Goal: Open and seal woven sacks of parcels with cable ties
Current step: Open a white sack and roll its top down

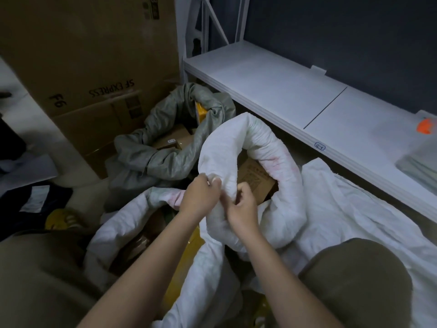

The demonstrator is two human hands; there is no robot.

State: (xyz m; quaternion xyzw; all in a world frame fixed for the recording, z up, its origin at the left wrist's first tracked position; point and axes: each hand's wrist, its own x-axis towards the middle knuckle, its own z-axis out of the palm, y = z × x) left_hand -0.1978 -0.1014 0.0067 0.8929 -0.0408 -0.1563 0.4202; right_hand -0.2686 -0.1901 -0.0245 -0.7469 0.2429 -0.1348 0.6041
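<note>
- Dim, cool indoor light; no lamp in view.
- The white shelf (272, 91) is the brightest area, without glare.
- Corners darken; the cardboard box (89, 55) is shadowed.
- Wide-angle bending curves the shelf's edge.
- Overall softness; edges smear slightly.

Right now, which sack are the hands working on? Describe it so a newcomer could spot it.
Start at the long white metal shelf on the right. Just below its front edge lies the white woven sack, its rolled rim gripped by the left hand and right hand. Its neighbour behind, the grey-green woven sack, lies untouched.
</note>
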